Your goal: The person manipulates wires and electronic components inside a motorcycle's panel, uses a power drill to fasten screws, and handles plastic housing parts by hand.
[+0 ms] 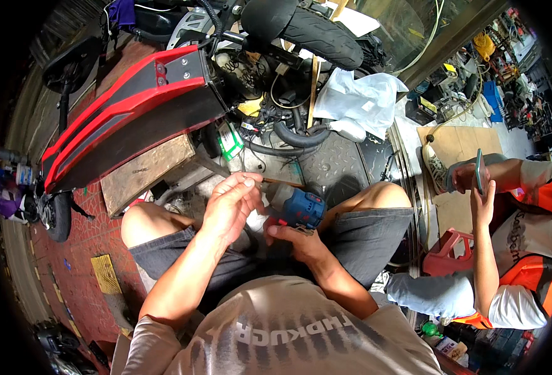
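My right hand [298,242] is closed around the handle of a blue cordless drill [305,210], held over my lap between my knees. The drill's grey front end points up and to the left, toward my other hand. Just left of it, my left hand [229,206] is raised with thumb and fingertips pinched together. Whatever lies between those fingertips is too small to make out. Beyond my left hand, a red and black electric scooter deck [145,109] rests tilted on a worn wooden bench [148,172].
A black tyre [323,39] stands at the far side. A white plastic bag [363,97], black hoses [295,140] and tangled cables lie on the metal plate floor [332,165]. At right, a person in an orange vest [541,275] holds a phone [479,169] beside a red stool [448,253].
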A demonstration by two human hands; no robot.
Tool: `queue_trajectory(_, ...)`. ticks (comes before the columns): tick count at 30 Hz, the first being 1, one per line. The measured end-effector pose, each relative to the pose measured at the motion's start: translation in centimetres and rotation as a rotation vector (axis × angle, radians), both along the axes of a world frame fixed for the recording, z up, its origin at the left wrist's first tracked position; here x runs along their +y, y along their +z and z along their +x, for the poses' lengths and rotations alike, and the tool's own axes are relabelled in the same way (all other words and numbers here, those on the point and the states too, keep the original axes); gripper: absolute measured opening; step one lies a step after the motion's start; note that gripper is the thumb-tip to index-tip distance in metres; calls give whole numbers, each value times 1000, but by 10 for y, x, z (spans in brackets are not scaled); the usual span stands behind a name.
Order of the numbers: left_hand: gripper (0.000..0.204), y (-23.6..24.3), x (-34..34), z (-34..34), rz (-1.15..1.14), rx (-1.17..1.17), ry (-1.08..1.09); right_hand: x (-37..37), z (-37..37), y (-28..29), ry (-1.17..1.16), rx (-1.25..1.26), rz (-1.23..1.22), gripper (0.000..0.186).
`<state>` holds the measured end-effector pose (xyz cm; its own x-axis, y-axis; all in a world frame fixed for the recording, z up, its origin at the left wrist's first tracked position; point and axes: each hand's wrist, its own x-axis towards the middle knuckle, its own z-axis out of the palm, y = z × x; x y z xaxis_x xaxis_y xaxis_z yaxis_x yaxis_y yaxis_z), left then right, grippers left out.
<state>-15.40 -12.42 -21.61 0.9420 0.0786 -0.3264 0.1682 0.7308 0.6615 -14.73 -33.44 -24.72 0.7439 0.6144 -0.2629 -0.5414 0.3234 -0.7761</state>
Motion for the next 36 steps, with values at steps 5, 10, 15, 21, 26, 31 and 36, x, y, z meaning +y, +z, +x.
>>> queue_trajectory(5, 25, -2, 7, 2, 26, 75, 48, 11, 5, -16, 56, 69, 59, 38)
queue_trajectory(10, 33, -5, 7, 10, 83, 179, 95, 16, 18, -14, 79, 112, 8, 31)
queue_trajectory(15, 33, -23, 5, 26, 102, 228, 93, 20, 21, -31, -105, -475, -302, 30)
queue_trajectory(21, 30, -13, -14, 46, 65, 236, 224, 25, 31, -41, -163, -761, -515, 33)
queue_trajectory(26, 29, -3, -18, 50, 157, 174, 192, 30, 36, -36, -281, -956, -557, 32)
queue_trajectory(31, 30, -7, -20, 45, 234, 139, 190, 29, 38, -42, -249, -1019, -612, 31)
queue_trajectory(36, 31, -1, -33, 42, 302, 144, 216, 30, 36, -40, -236, -1006, -652, 30)
